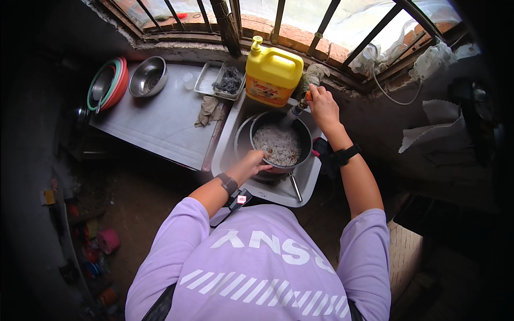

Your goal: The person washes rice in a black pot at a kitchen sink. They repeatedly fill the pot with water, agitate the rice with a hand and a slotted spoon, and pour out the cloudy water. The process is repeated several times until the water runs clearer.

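Observation:
A dark-lined cooking pot [281, 158] sits tilted in a white sink [225, 160], over a larger metal basin [241, 138]. Cloudy, frothy water with small brownish bits swirls inside the pot. My left hand [255, 161] grips the pot's near-left rim, with the thumb at the edge and fingers along the outer wall. At the tap [296, 111], my right hand [322, 107] has its fingers on the orange handle [309, 95]. Water runs from the spout into the pot. A metal handle [295, 186] points towards me over the sink's front.
Behind the sink stands a yellow detergent jug [273, 72] with a pump. On the metal-topped table [164, 128] at left are a steel bowl [148, 77], stacked colored basins [120, 88], a grey-brown rag [209, 111] and clear trays [207, 80] with a steel-wool scrubber [229, 81]. Window bars [279, 20] border the back.

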The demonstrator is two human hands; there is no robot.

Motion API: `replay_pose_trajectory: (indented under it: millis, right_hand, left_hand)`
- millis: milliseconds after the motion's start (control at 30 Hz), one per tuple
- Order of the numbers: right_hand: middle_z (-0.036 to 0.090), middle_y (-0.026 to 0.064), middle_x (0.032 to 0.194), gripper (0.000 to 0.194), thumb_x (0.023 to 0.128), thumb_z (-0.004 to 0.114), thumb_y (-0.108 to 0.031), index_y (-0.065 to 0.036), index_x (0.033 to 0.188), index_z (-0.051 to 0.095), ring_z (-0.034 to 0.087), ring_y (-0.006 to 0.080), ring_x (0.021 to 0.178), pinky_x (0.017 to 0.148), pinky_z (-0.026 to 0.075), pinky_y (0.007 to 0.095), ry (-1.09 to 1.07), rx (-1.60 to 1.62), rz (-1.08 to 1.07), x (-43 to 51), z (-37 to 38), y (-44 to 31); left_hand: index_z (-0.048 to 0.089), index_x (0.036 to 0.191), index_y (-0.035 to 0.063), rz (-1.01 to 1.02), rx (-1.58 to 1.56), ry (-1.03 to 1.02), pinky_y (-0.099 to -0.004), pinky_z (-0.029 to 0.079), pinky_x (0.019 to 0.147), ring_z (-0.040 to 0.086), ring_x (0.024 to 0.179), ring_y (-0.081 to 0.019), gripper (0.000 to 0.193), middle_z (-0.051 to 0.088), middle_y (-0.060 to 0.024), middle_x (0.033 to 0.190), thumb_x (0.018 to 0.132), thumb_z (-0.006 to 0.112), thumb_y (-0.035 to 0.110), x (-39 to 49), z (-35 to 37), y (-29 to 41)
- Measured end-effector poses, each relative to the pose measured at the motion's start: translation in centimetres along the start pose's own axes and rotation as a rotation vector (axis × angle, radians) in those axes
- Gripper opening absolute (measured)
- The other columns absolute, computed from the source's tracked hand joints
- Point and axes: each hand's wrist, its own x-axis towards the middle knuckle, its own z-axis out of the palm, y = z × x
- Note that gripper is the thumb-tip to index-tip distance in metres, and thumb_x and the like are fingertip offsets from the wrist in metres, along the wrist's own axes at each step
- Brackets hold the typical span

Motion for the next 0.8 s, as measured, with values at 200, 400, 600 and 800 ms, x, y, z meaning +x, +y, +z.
replay_pose_trajectory:
  millis: [200, 400, 600, 800]
  right_hand:
    - [0.059, 0.0083, 0.113, 0.051, 0.086, 0.071, -0.016, -0.011, 0.134, 0.056, 0.060, 0.0297, 0.103, 0.087, 0.053, 0.0405, 0.012, -0.011, 0.006, 0.2, 0.1, -0.1]
    - [0.059, 0.0082, 0.112, 0.051, 0.086, 0.071, -0.015, -0.011, 0.134, 0.056, 0.060, 0.0298, 0.103, 0.087, 0.053, 0.0406, 0.019, -0.013, 0.002, 0.7, 0.2, -0.1]
    - [0.059, 0.0081, 0.116, 0.051, 0.086, 0.070, -0.015, -0.011, 0.135, 0.055, 0.060, 0.0299, 0.105, 0.087, 0.053, 0.0403, -0.003, -0.006, 0.013, 1.0, 0.2, 0.1]
    - [0.059, 0.0080, 0.116, 0.052, 0.086, 0.070, -0.015, -0.012, 0.135, 0.054, 0.060, 0.0299, 0.105, 0.087, 0.053, 0.0404, -0.003, -0.011, 0.008, 1.2, 0.3, 0.2]
  left_hand:
    - [0.050, 0.123, -0.0122, 0.081, 0.022, 0.011, -0.0361, 0.065, 0.071, 0.069, 0.085, -0.0472, 0.037, 0.064, -0.0254, 0.111, 0.089, 0.051, 0.002, -0.3, 0.5, 0.2]
    - [0.050, 0.122, -0.0139, 0.065, 0.001, -0.013, -0.0351, 0.065, 0.071, 0.069, 0.088, -0.0473, 0.036, 0.063, -0.0261, 0.110, 0.089, 0.051, 0.002, -0.6, 0.8, 1.0]
    - [0.048, 0.122, -0.0151, 0.072, -0.001, 0.007, -0.0347, 0.065, 0.073, 0.068, 0.089, -0.0499, 0.037, 0.062, -0.0273, 0.110, 0.088, 0.052, 0.001, -1.1, 1.2, 1.6]
    - [0.052, 0.125, -0.0027, 0.006, -0.024, -0.006, -0.0441, 0.062, 0.083, 0.062, 0.107, -0.0347, 0.039, 0.060, -0.0178, 0.119, 0.086, 0.051, -0.001, -0.7, 0.9, 2.1]
